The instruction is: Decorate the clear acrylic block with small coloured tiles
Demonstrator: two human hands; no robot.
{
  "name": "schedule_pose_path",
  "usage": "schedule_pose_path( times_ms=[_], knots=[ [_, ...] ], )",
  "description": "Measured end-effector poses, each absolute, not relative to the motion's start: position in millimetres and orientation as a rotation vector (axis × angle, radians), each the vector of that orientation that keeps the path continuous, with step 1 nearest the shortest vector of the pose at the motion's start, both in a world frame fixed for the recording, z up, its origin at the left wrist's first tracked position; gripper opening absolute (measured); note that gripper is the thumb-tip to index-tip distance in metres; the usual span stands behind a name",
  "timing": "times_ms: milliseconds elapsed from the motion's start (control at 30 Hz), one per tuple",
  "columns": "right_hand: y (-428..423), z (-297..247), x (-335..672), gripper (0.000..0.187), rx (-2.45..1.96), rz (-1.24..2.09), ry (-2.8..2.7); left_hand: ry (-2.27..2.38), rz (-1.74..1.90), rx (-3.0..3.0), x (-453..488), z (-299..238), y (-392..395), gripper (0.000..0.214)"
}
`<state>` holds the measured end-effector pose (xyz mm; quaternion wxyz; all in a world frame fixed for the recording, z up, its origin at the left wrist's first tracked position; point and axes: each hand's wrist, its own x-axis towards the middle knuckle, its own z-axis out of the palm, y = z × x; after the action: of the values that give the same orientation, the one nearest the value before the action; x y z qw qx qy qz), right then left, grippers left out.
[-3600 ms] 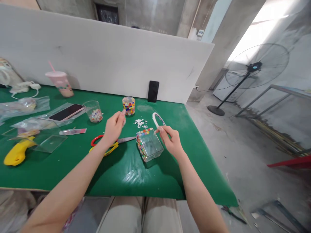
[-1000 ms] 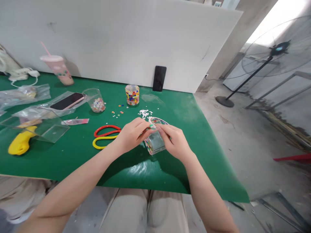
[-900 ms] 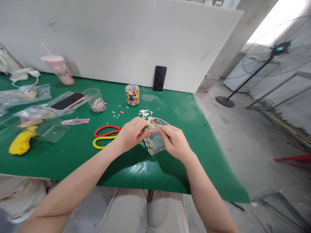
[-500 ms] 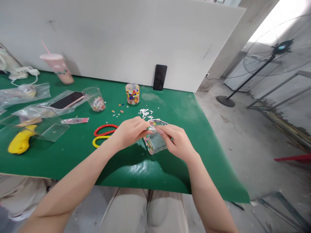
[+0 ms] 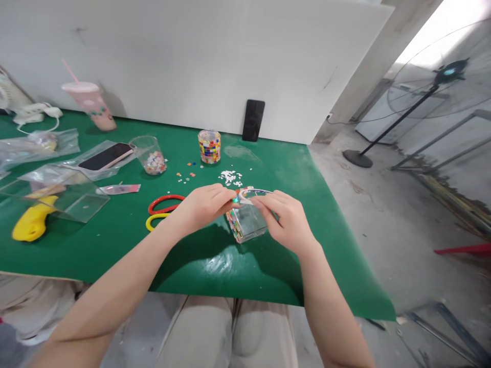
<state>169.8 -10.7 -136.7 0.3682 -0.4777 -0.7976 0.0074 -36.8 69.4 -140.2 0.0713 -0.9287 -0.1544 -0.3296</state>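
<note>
A narrow, pale curved strip [image 5: 256, 191] with dark marks along it arches between my two hands, above a clear box. My left hand [image 5: 210, 205] is closed in a pinch at the strip's left end, where a small bright coloured bit shows at the fingertips. On the other side, my right hand [image 5: 283, 217] pinches the strip, the fingers partly covering it. Beneath them the clear box [image 5: 251, 225] rests on the table, its left side covered with small multicoloured tiles; the hands hide part of its top. Red-and-yellow-handled scissors [image 5: 165, 205] lie by my left hand, blades hidden.
Loose white pieces [image 5: 230, 177] lie behind the box, near a mosaic-covered cup [image 5: 209, 147]. A black phone [image 5: 253, 120] leans on the white board. Leftward are a tipped clear cup [image 5: 149, 156], a clear stand [image 5: 86, 204], a yellow tool [image 5: 35, 220] and a pink tumbler [image 5: 92, 105].
My fingertips have drawn apart, my right hand shifting slightly right. More of the curved strip now shows between them. The box stays in place.
</note>
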Motion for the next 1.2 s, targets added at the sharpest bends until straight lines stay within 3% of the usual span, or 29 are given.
schedule_pose_path(
  times_ms=[1200],
  knots=[
    [-8,-141,166,0.027,-1.186,-0.013,-2.102,-0.792,-1.212,-3.227,-28,-136,51,0.022]
  ],
)
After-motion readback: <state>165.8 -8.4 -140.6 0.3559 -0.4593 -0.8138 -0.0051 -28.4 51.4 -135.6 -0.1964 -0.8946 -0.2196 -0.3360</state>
